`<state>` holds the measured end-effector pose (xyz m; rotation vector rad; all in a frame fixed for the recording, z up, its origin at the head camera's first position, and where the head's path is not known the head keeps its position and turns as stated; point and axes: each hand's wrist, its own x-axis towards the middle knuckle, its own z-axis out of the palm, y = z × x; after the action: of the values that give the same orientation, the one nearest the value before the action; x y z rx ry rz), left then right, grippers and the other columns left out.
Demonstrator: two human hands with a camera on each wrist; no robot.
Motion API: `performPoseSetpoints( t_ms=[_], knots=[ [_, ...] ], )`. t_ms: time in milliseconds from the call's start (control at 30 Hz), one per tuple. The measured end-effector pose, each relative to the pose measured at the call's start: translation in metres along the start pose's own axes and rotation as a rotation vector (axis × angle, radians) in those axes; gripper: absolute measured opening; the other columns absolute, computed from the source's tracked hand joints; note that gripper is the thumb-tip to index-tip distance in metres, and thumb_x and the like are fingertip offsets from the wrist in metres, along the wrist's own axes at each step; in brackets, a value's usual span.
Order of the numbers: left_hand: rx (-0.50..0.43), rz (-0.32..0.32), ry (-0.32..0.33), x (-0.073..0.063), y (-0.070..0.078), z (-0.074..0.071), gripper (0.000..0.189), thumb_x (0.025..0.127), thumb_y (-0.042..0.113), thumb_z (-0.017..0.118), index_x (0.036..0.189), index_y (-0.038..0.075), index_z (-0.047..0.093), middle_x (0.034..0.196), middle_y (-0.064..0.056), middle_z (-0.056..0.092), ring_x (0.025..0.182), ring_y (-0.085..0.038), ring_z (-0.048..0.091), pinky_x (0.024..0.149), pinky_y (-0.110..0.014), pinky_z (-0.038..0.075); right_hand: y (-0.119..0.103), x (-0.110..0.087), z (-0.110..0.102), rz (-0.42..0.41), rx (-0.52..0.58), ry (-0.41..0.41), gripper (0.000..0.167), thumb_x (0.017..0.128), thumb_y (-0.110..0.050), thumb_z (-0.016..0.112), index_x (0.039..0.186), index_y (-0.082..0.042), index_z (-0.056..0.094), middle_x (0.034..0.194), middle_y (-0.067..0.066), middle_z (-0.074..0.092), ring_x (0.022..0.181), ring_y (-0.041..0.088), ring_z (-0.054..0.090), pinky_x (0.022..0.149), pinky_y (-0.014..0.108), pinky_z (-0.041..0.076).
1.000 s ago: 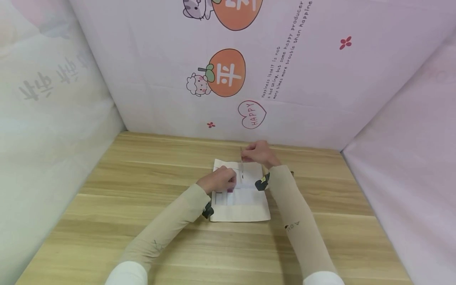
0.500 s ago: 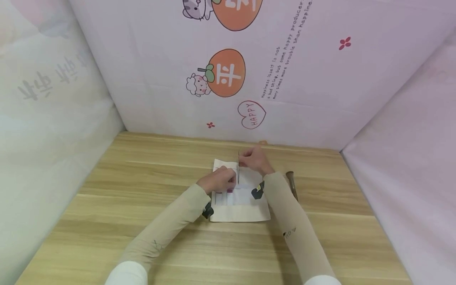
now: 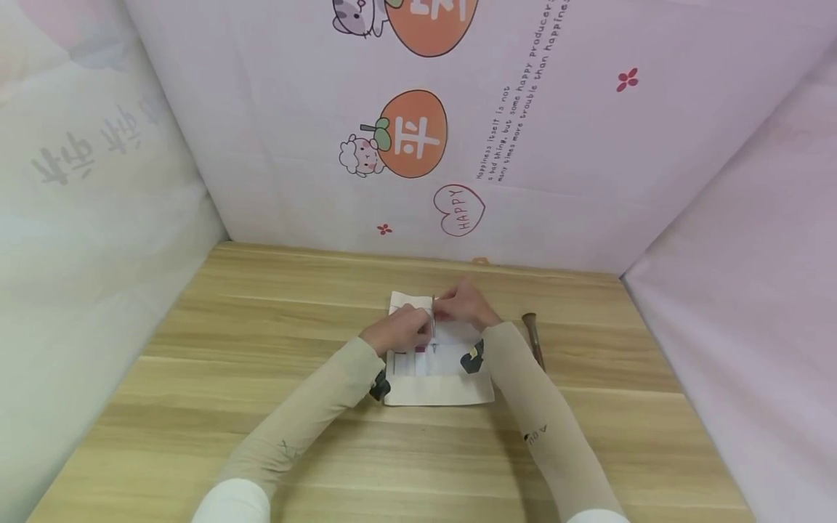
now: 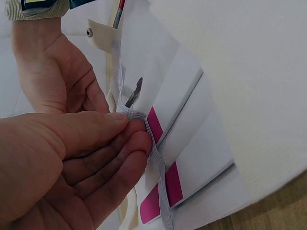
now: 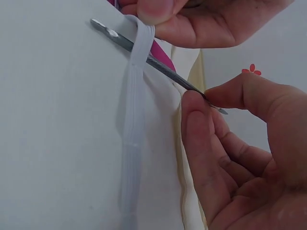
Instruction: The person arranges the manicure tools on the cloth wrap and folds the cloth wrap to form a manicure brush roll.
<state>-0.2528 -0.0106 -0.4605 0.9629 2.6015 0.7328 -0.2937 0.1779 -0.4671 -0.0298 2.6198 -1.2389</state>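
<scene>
In the head view, my left hand (image 3: 397,330) is over the left half of an opened cream pouch (image 3: 451,391). Its thumb and fingers pinch a white elastic band (image 4: 165,191), lifting part of it. My right hand (image 5: 249,148) holds a thin metal cuticle pusher (image 5: 165,71) by one end, between thumb and fingertips. The pusher's knurled shaft passes beneath the band, and its spoon-like tip (image 5: 98,25) sticks out beyond. Flat white pieces with magenta ends (image 4: 173,182) lie tucked under the elastic beside my left fingers.
To the right of the pouch, a brown rod-like thing with a wider end (image 3: 532,338) lies on the wooden table (image 3: 275,290), partly behind my right forearm. A snap tab (image 4: 100,36) sits at the pouch's edge. Printed white cloth (image 3: 294,196) walls the back and sides.
My right hand has come left and nearer to me, bringing the cuticle pusher from above the pouch to under the elastic. The brown thing has come into view. My left hand stays in place.
</scene>
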Motion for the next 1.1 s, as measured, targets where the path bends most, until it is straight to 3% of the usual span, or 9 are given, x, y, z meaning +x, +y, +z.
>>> performPoseSetpoints(
  t_ms=[267,500,667,767,833,967,1100],
  knots=[
    [0.002,-0.012,-0.008,0.002,-0.001,0.001,0.017,0.101,0.006,0.067,0.085,0.007,0.074,0.08,0.001,0.065,0.069,-0.011,0.055,0.069,-0.024,0.045,-0.001,-0.008,0.0,0.054,-0.094,-0.082,0.024,0.089,-0.029,0.079,0.082,-0.006,0.081,0.072,0.0,0.07,0.073,0.013,0.056,0.067,0.025,0.044],
    [-0.011,-0.042,-0.032,0.003,-0.001,0.002,0.015,0.102,0.009,0.067,0.092,0.006,0.077,0.084,-0.001,0.07,0.071,-0.011,0.058,0.07,-0.024,0.049,-0.004,-0.01,-0.001,0.115,-0.115,-0.179,0.025,0.089,-0.033,0.083,0.081,-0.008,0.084,0.071,0.005,0.077,0.065,0.013,0.068,0.068,0.023,0.049],
    [-0.002,-0.053,-0.031,0.002,0.0,0.002,0.017,0.102,0.008,0.067,0.088,0.006,0.076,0.08,0.0,0.066,0.07,-0.012,0.057,0.069,-0.024,0.047,-0.011,-0.005,0.002,0.129,-0.228,-0.138,0.04,0.086,-0.035,0.084,0.06,-0.008,0.07,0.052,-0.004,0.054,0.056,0.01,0.047,0.058,0.024,0.038],
    [-0.01,-0.066,-0.031,0.001,0.001,0.002,0.017,0.102,0.008,0.067,0.086,0.007,0.074,0.08,0.0,0.065,0.07,-0.012,0.057,0.068,-0.024,0.046,-0.016,-0.002,0.006,0.144,-0.278,-0.094,0.049,0.086,-0.035,0.084,0.053,-0.012,0.056,0.051,-0.006,0.042,0.056,0.01,0.041,0.055,0.026,0.034],
    [-0.019,-0.074,-0.033,0.001,0.001,0.003,0.016,0.102,0.009,0.067,0.088,0.007,0.074,0.082,0.001,0.066,0.071,-0.012,0.058,0.067,-0.025,0.047,-0.017,0.0,0.009,0.16,-0.292,-0.069,0.049,0.087,-0.034,0.083,0.053,-0.014,0.055,0.053,-0.006,0.043,0.058,0.011,0.042,0.057,0.026,0.034],
    [-0.021,-0.082,-0.031,0.002,0.001,0.004,0.014,0.102,0.009,0.066,0.09,0.008,0.072,0.086,0.0,0.067,0.073,-0.013,0.059,0.066,-0.025,0.048,-0.017,0.001,0.011,0.175,-0.262,-0.038,0.038,0.089,-0.028,0.081,0.059,-0.01,0.066,0.056,-0.003,0.054,0.063,0.014,0.049,0.063,0.028,0.037],
    [-0.012,-0.084,-0.032,0.002,0.002,0.003,0.013,0.103,0.009,0.066,0.091,0.008,0.071,0.086,0.0,0.067,0.074,-0.013,0.059,0.068,-0.025,0.047,-0.012,0.002,0.009,0.144,-0.236,-0.03,0.027,0.086,-0.025,0.081,0.067,-0.007,0.076,0.059,0.0,0.064,0.062,0.013,0.051,0.061,0.027,0.039]
  ],
)
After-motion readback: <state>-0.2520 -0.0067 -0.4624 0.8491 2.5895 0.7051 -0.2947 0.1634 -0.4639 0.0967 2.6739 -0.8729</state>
